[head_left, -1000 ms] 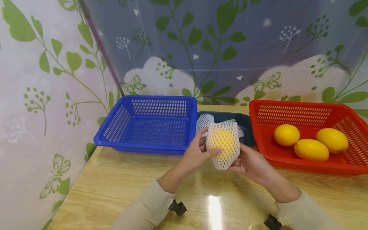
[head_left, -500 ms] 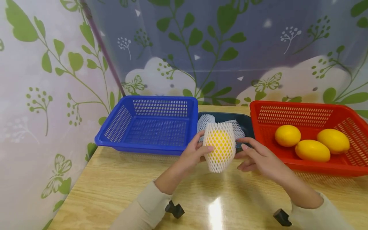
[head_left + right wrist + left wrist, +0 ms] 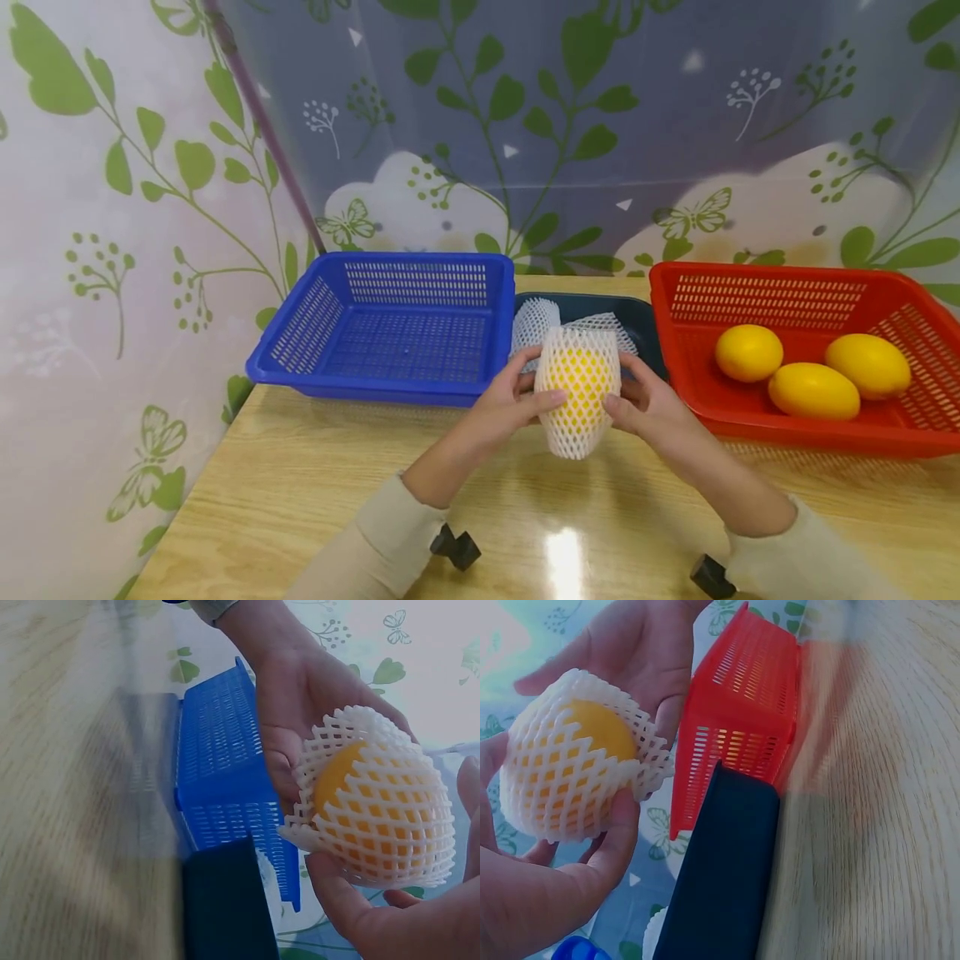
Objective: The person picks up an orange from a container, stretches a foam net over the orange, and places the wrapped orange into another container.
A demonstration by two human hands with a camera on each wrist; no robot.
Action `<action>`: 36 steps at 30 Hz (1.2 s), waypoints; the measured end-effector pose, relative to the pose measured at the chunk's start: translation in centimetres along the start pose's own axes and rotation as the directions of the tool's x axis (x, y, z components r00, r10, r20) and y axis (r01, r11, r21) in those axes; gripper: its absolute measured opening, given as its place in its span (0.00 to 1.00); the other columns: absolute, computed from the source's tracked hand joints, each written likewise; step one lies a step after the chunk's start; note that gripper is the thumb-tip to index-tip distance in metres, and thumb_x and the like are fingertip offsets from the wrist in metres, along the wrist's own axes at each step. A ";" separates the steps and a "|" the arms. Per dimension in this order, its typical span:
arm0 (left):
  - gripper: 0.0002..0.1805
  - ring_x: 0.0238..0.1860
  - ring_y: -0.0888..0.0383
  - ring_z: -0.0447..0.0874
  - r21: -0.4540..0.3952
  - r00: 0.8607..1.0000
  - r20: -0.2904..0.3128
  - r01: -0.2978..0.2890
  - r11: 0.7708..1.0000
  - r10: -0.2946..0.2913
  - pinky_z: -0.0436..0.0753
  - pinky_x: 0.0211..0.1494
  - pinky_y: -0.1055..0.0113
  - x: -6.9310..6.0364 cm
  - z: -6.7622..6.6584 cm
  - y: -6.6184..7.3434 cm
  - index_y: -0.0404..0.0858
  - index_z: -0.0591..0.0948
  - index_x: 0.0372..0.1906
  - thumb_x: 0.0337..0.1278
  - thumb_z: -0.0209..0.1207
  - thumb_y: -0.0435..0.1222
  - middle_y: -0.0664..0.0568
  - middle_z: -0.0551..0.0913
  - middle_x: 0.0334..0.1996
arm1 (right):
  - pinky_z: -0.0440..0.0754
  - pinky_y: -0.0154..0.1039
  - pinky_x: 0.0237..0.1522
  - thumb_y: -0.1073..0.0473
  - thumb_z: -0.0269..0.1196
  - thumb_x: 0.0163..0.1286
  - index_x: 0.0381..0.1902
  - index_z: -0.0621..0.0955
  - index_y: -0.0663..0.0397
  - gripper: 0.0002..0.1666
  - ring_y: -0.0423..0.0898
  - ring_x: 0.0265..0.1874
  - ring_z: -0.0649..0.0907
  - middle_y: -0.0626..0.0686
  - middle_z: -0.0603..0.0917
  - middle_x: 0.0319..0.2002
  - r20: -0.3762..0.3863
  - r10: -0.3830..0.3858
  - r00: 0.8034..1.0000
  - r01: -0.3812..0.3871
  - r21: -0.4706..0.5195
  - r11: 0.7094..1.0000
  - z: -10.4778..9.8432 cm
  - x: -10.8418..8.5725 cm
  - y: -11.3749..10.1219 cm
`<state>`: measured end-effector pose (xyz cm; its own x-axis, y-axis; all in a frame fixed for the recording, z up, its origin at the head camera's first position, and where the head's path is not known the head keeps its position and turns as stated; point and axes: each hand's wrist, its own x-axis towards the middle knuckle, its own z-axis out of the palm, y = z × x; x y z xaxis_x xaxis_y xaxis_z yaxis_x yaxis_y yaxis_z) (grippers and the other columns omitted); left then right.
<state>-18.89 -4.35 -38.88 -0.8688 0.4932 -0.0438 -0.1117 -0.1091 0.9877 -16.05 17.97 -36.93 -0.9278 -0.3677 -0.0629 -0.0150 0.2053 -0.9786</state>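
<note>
Both hands hold a yellow oval fruit [image 3: 577,383] in a white foam net sleeve [image 3: 572,442] above the front of the table. My left hand [image 3: 498,408] grips it from the left, thumb on the near side and fingers behind. From the right, my right hand [image 3: 660,412] holds it, thumb on the near side. In the left wrist view, bare yellow skin of the fruit [image 3: 607,731] shows at the sleeve's open end. The right wrist view shows the net sleeve [image 3: 397,810] around most of the fruit, with the right thumb [image 3: 334,892] against its edge.
A blue basket [image 3: 378,390] stands at the left. A dark green tray [image 3: 645,321] behind the hands holds white foam net sleeves [image 3: 536,321]. In the red basket [image 3: 787,433] on the right lie three yellow fruits [image 3: 813,392]. All stand on a wooden table [image 3: 337,483].
My right hand came off the sleeved fruit half a second ago and now holds it again, thumb on the near side. My left hand keeps its grip; the fruit has shifted slightly.
</note>
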 end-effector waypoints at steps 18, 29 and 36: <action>0.30 0.55 0.49 0.78 0.028 0.995 0.087 0.052 0.998 -0.054 0.81 0.55 0.53 -0.5 -0.5 0.1 0.45 0.58 0.75 0.71 0.51 0.36 0.37 0.72 0.61 | 0.73 0.51 0.62 0.48 0.58 0.72 0.75 0.49 0.57 0.45 0.54 0.54 0.75 0.67 0.68 0.64 -0.001 0.067 0.998 -0.067 0.070 0.995 0.3 0.4 1.1; 0.32 0.48 0.52 0.79 0.092 0.993 0.044 0.108 0.990 -0.112 0.83 0.51 0.55 -0.5 0.5 0.3 0.47 0.58 0.72 0.67 0.57 0.40 0.40 0.72 0.56 | 0.78 0.37 0.56 0.57 0.51 0.74 0.76 0.41 0.60 0.43 0.44 0.49 0.80 0.53 0.70 0.62 0.157 -0.025 0.987 -0.041 0.406 0.913 0.2 0.6 2.5; 0.34 0.43 0.53 0.80 0.171 0.996 -0.042 0.080 0.982 -0.074 0.84 0.44 0.59 -0.6 2.2 0.1 0.45 0.61 0.68 0.61 0.63 0.40 0.43 0.72 0.48 | 0.77 0.39 0.57 0.58 0.43 0.74 0.68 0.59 0.41 0.26 0.42 0.48 0.79 0.44 0.77 0.54 0.272 -0.155 0.950 -0.026 0.563 0.826 -0.2 0.7 3.7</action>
<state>-17.29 -2.78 -38.42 -0.8775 0.4635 -0.1231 -0.0968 0.0802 0.9921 -16.85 18.66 -40.59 -0.7777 -0.6274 0.0386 0.2219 -0.3314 -0.9170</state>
